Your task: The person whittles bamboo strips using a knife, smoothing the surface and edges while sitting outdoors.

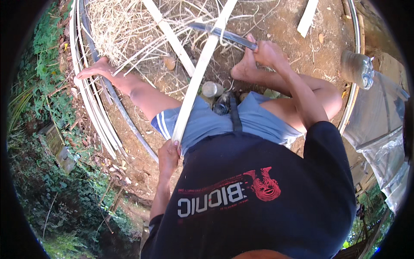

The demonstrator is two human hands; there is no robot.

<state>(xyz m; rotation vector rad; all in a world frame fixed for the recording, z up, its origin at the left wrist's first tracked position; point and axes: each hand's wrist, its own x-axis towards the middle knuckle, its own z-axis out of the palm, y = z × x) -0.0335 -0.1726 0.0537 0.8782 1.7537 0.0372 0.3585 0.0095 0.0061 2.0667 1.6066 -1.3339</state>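
A long pale strip of split bamboo or wood (196, 82) slants up across my lap and away over the ground. My left hand (169, 156) is closed on its near end, beside my left hip. My right hand (269, 54) grips the handle of a long-bladed knife (233, 37), held out over my right foot. The blade points left and lies across the strip's far part, apparently touching it. A thin sliver curls from the strip close to the blade.
Curly shavings (116, 32) pile up ahead, with a second pale strip (170, 39) over them. Another strip (307, 18) lies far right. Long bent strips (86, 93) curve along the left. A jar (212, 89) stands between my legs; a plastic bottle (358, 69) and clear sheeting (375, 114) are at right.
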